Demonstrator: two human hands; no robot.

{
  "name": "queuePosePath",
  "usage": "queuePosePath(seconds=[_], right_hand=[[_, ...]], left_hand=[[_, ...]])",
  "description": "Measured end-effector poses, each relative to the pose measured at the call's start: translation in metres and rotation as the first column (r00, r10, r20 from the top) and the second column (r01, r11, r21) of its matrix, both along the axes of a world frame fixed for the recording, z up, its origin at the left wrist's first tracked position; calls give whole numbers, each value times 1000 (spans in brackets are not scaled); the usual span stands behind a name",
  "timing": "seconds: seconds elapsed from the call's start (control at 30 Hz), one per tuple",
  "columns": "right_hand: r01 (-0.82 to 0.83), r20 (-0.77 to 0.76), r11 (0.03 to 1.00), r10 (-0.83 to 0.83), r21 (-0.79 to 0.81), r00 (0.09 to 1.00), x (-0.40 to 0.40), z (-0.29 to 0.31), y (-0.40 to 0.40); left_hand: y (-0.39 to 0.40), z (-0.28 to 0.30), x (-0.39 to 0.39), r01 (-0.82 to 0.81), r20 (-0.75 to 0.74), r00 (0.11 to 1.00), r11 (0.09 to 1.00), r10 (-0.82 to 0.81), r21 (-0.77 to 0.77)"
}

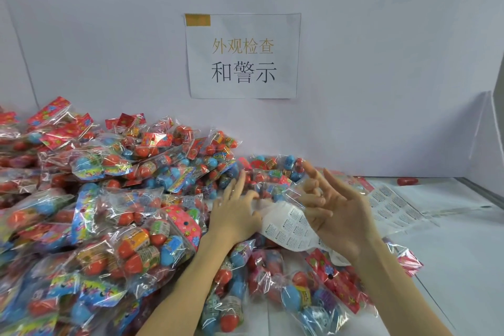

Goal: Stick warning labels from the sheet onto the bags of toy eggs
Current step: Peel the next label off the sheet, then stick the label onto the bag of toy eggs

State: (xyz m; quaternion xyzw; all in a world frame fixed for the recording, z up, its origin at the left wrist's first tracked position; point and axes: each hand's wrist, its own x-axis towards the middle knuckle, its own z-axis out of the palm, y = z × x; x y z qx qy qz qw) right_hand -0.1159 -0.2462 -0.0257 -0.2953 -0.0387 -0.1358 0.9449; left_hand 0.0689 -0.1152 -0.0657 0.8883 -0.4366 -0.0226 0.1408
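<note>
Clear bags of red and blue toy eggs (pixel 109 199) are heaped across the left and middle of the table. A curled white sheet of warning labels (pixel 289 226) lies on the bags between my hands. My left hand (pixel 234 215) rests palm down on the bags at the sheet's left edge, fingers spread and straight. My right hand (pixel 335 215) hovers above the sheet's right part, palm turned left, fingers spread and loosely bent, holding nothing that I can see. A second label sheet (pixel 395 204) lies flat on the table to the right.
A white wall with a printed paper sign (pixel 242 57) stands right behind the table. More egg bags (pixel 321 289) lie near the front under my right forearm. A lone red egg (pixel 407 180) sits by the wall at the right, and bare white tabletop (pixel 458 254) spreads to the right.
</note>
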Motion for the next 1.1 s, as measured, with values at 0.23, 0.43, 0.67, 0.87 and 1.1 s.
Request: queuePosePath(seconds=[0.23,0.43,0.67,0.87,1.1], right_hand=[[15,-96,997,-21,-70,995,4,-3,0],[-6,-128,997,-5,-79,992,6,-5,1],[19,-180,998,-29,-60,983,8,-9,-1],[39,-208,997,-52,-67,977,9,-9,1],[42,-220,996,-58,-78,974,9,-8,3]], left_hand=[[-2,-7,3,-50,40,998,998,49,25],[-4,-8,-1,-105,47,993,994,104,27],[4,0,-7,-121,-24,993,984,119,-127],[4,-2,-4,-180,23,978,902,206,-393],[0,-7,1,-164,23,983,939,180,-302]])
